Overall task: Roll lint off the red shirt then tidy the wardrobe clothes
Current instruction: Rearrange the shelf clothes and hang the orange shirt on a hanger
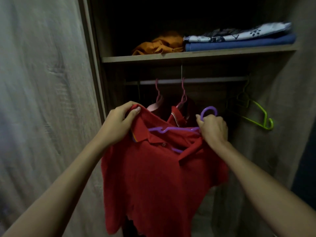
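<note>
The red polo shirt (153,177) hangs in front of the open wardrobe, below the hanging rail (193,81) and just forward of the garments already on pink hangers (183,98) under that rail. It looks light and limp: the cloth sags in soft folds and would slump off anything that does not support both shoulders, so the sensible places to take it are the shoulder seams or the collar, with the purple plastic hanger (172,130) as the stiff part that carries it. The hanger sits partly inside the neck opening, its hook poking up towards the rail.

The left hand (119,124) is raised, fingers and thumb curled round a bunch of the shirt's shoulder, lifting it. The right hand (212,129) is closed round the hanger's neck just under the hook, pinching the shirt's other shoulder against it. Both forearms reach up and forward towards the rail.

Above the rail, on the shelf (188,55), lie a crumpled orange garment (159,43) and a folded stack (239,40); a green hanger (256,113) hangs empty at the rail's right end
</note>
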A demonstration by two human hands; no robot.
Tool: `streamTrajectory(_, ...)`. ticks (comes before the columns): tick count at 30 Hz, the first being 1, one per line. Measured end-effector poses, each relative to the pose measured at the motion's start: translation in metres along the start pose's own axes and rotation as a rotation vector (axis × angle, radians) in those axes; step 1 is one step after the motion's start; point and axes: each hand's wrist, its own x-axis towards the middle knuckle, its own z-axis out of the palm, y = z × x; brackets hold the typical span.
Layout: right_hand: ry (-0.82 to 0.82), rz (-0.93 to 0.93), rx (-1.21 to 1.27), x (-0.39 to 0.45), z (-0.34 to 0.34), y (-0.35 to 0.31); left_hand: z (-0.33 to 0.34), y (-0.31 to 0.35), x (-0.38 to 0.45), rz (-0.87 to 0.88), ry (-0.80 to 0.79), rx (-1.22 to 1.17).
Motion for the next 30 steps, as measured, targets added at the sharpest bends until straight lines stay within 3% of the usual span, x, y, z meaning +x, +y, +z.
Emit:
streamTrajectory(5,0.009,-0.229,-0.111,-0.016,-0.007,-0.025,0.017,0.012,0.007,0.008,-0.048,0.006)
streamTrajectory(10,-0.053,-0.364,-0.216,-0.021,-0.009,-0.024,0.015,0.019,0.008,-0.012,0.123,-0.13)
streamTrajectory(17,-0.07,-0.315,-0.072,-0.022,-0.017,-0.048,0.045,0.024,0.012,0.032,-0.102,-0.002)
streamTrajectory(20,-0.048,-0.219,-0.043,-0.01,-0.021,-0.041,0.04,0.023,0.012,0.023,-0.055,-0.064)
streamTrajectory(24,-0.096,-0.317,-0.101,-0.017,-0.02,-0.04,0.03,0.015,0.018,0.007,-0.148,-0.066)
streamTrajectory(27,-0.098,-0.349,-0.093,-0.02,-0.018,-0.046,0.034,0.024,0.023,0.055,-0.111,-0.16)
streamTrajectory(30,-0.099,-0.28,-0.055,-0.014,-0.019,-0.049,0.044,0.029,0.028,0.039,-0.267,-0.076)
